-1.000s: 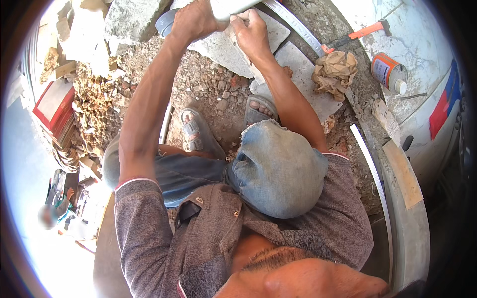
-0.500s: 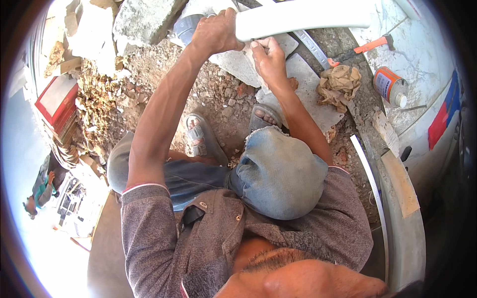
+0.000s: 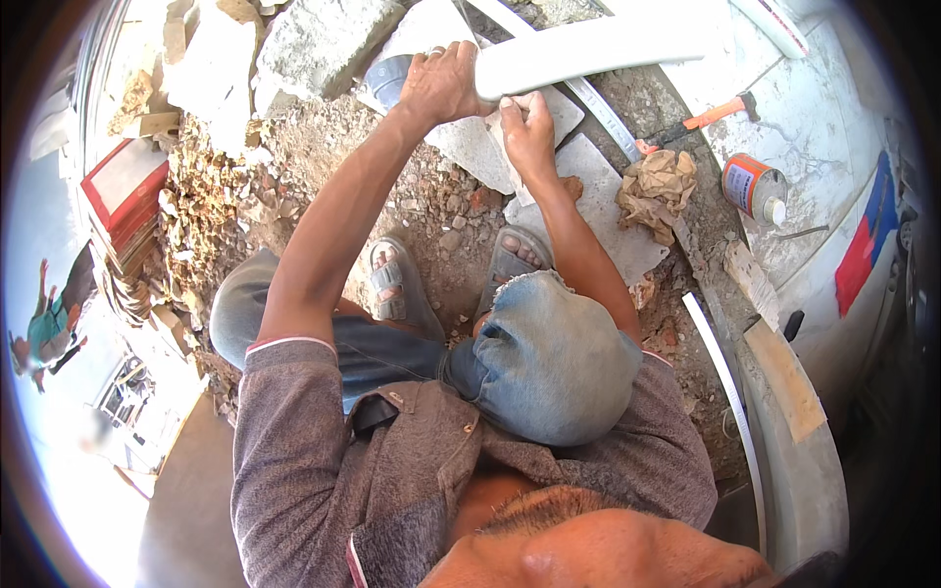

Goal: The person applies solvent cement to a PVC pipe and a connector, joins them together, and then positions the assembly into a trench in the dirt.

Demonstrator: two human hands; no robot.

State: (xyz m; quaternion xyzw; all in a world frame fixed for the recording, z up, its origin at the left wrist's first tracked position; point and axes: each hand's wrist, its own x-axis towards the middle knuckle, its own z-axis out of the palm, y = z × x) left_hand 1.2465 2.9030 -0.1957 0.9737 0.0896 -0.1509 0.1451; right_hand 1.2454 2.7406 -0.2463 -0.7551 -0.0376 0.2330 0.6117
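Note:
My left hand (image 3: 441, 83) is wrapped around the near end of a thick white pipe (image 3: 598, 54), which runs off to the upper right above the ground. My right hand (image 3: 527, 125) sits just below that cut end, fingers bunched and pressed against the pipe's rim. Whether those fingers also hold something small is too fine to tell. I am squatting, with both sandalled feet (image 3: 392, 279) on rubble and my knees in blue jeans (image 3: 549, 358) below the arms.
Flat grey stone slabs (image 3: 588, 201) lie under the hands, with a metal strip (image 3: 600, 106) across them. Crumpled brown paper (image 3: 659, 186), an orange-handled hammer (image 3: 720, 113) and an orange can (image 3: 753, 188) lie to the right. Broken masonry (image 3: 314, 44) and a red box (image 3: 123, 191) are on the left.
Both hands and the pipe end now sit lower in the picture, and much more of the pipe's length shows to the right. The right hand has stayed at the pipe's end.

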